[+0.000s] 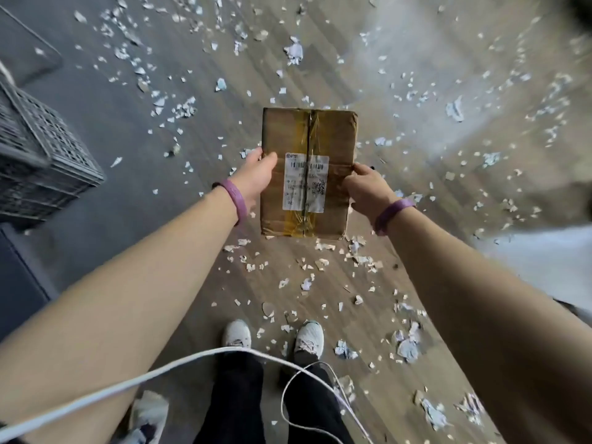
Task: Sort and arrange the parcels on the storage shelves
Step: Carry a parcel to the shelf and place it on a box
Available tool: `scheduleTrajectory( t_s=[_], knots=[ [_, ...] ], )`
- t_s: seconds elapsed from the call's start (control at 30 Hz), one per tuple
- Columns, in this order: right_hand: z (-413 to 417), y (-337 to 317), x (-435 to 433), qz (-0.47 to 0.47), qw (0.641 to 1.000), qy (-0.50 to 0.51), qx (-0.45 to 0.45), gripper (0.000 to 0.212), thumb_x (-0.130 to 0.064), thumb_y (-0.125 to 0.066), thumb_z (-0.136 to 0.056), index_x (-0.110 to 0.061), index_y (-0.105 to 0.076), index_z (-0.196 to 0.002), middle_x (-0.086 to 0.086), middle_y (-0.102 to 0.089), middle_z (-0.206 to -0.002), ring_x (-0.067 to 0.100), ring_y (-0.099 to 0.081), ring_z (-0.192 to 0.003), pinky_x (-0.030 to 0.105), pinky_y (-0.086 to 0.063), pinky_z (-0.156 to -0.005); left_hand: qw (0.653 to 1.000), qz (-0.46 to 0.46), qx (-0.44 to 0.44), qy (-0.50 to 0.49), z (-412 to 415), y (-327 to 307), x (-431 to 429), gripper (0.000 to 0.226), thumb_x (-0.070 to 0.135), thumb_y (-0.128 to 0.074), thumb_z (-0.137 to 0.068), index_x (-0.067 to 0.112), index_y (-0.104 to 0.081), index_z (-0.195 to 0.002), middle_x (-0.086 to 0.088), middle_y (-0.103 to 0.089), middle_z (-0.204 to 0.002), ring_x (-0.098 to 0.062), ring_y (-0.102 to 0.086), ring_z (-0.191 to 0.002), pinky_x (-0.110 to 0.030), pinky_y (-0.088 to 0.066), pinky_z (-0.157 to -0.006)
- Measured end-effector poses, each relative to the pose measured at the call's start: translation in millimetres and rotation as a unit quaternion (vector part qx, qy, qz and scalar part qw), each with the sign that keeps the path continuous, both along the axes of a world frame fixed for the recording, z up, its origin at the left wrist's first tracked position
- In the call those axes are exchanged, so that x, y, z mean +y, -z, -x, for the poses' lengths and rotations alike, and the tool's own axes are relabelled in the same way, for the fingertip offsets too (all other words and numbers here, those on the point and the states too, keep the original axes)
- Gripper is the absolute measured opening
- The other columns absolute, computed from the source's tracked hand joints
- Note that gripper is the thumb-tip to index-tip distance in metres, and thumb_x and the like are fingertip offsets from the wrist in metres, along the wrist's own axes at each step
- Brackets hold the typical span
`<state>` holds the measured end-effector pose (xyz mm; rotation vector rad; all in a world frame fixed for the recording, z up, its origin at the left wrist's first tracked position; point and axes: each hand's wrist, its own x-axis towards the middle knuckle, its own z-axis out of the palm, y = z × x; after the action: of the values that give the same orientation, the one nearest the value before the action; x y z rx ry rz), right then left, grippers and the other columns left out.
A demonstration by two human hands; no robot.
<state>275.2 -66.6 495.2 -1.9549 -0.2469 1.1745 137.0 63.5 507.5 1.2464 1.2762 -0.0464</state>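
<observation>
Brown cardboard parcel point(309, 174) is held by its sides, left hand point(256, 177) at 9 o'clock, right hand point(368, 187) at 3, with fingers curled round the edges. A grey plastic crate point(48, 161) sits farther out at 9 o'clock.

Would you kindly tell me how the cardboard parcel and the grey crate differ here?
The cardboard parcel is brown, taped and labelled; the grey crate is bare lattice. The parcel is held by the left hand and right hand; the crate stands untouched at the left. Both are boxy.
</observation>
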Motion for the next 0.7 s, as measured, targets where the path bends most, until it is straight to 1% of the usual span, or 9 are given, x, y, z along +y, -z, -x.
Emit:
scheduleTrajectory(
  t_s=[0.07,0.13,0.2,0.27,0.33,0.4,0.47,0.63,0.7],
  knots=[
    [-18.1,-41.7,-3.0,-0.001,1.000,0.003,-0.024,0.036,0.001,-0.040,-0.091,-0.016,-0.061,-0.115,-0.006,-0.058,-0.078,0.005,-0.052,-0.067,0.008,-0.040,-0.042,1.000,-0.003,-0.009,-0.001,-18.9,-36.6,-1.0,0.055,0.041,-0.034,-0.102,0.027,-0.015,-0.152,0.000,-0.027,-0.157,-0.025,-0.029,-0.142,-0.053,-0.023,-0.112],
    [-33.1,-73.9,-4.0,-0.015,0.999,0.015,-0.030,0.035,0.001,-0.040,-0.091,-0.016,-0.060,-0.113,-0.005,-0.057,-0.078,0.006,-0.051,-0.067,0.014,-0.043,-0.051,1.000,-0.002,-0.023,-0.007,-35.1,-66.0,-1.4,0.055,0.041,-0.033,-0.102,0.028,-0.015,-0.152,0.000,-0.028,-0.156,-0.025,-0.030,-0.141,-0.054,-0.023,-0.112],
    [-45.4,-95.9,-2.0,-0.022,0.999,0.029,-0.025,0.036,0.002,-0.039,-0.091,-0.015,-0.061,-0.113,-0.004,-0.057,-0.078,0.007,-0.052,-0.068,0.018,-0.043,-0.058,0.999,-0.007,-0.036,-0.010,-48.1,-85.4,-0.6,0.054,0.040,-0.034,-0.102,0.026,-0.016,-0.152,-0.002,-0.031,-0.155,-0.025,-0.034,-0.139,-0.047,-0.027,-0.110],
    [-55.2,-109.4,1.2,-0.025,0.999,0.042,-0.014,0.039,0.005,-0.037,-0.090,-0.010,-0.062,-0.117,-0.002,-0.058,-0.079,0.008,-0.054,-0.069,0.020,-0.046,-0.062,0.999,-0.013,-0.040,-0.011,-58.9,-98.1,1.9,0.053,0.038,-0.034,-0.103,0.024,-0.018,-0.152,-0.002,-0.035,-0.152,-0.023,-0.037,-0.136,-0.035,-0.031,-0.098],
    [-64.3,-117.0,7.5,-0.033,0.998,0.055,-0.003,0.040,0.006,-0.037,-0.090,-0.007,-0.062,-0.118,0.001,-0.060,-0.081,0.010,-0.056,-0.070,0.022,-0.048,-0.064,0.999,-0.013,-0.040,-0.009,-69.1,-103.6,8.3,0.053,0.037,-0.034,-0.103,0.023,-0.019,-0.152,-0.003,-0.034,-0.152,-0.023,-0.035,-0.137,-0.032,-0.030,-0.095],
    [-74.0,-120.2,16.8,-0.032,0.998,0.058,0.005,0.039,0.005,-0.037,-0.090,-0.011,-0.062,-0.114,-0.001,-0.061,-0.080,0.009,-0.056,-0.069,0.020,-0.048,-0.061,0.999,-0.005,-0.036,-0.006,-80.0,-103.4,19.3,0.054,0.037,-0.034,-0.103,0.023,-0.017,-0.152,-0.003,-0.029,-0.155,-0.024,-0.030,-0.141,-0.037,-0.028,-0.108],
    [-87.6,-120.3,31.0,-0.017,0.999,0.050,0.001,0.037,0.005,-0.036,-0.089,-0.016,-0.061,-0.106,-0.003,-0.059,-0.076,0.007,-0.054,-0.066,0.016,-0.044,-0.055,1.000,0.007,-0.030,-0.003,-93.5,-103.1,35.6,0.055,0.038,-0.034,-0.102,0.024,-0.016,-0.152,-0.002,-0.025,-0.157,-0.024,-0.026,-0.143,-0.044,-0.025,-0.115],
    [-141.5,-115.9,101.8,-0.004,0.998,0.055,-0.014,0.036,0.004,-0.036,-0.089,-0.018,-0.062,-0.102,-0.004,-0.056,-0.071,0.009,-0.048,-0.062,0.020,-0.039,-0.057,0.999,0.044,-0.027,0.006,-144.7,-111.0,111.0,0.052,0.044,-0.032,-0.101,0.033,-0.019,-0.150,0.002,-0.028,-0.155,-0.024,-0.031,-0.140,-0.050,-0.028,-0.107],
    [-157.7,-117.1,131.1,-0.015,0.998,0.062,-0.011,0.036,0.005,-0.036,-0.089,-0.017,-0.061,-0.102,-0.003,-0.056,-0.072,0.009,-0.049,-0.062,0.022,-0.039,-0.058,0.999,0.030,-0.041,0.000,-163.6,-114.9,140.4,0.050,0.043,-0.033,-0.101,0.032,-0.024,-0.149,0.005,-0.036,-0.148,-0.018,-0.045,-0.124,-0.041,-0.038,-0.098]
  ],
)
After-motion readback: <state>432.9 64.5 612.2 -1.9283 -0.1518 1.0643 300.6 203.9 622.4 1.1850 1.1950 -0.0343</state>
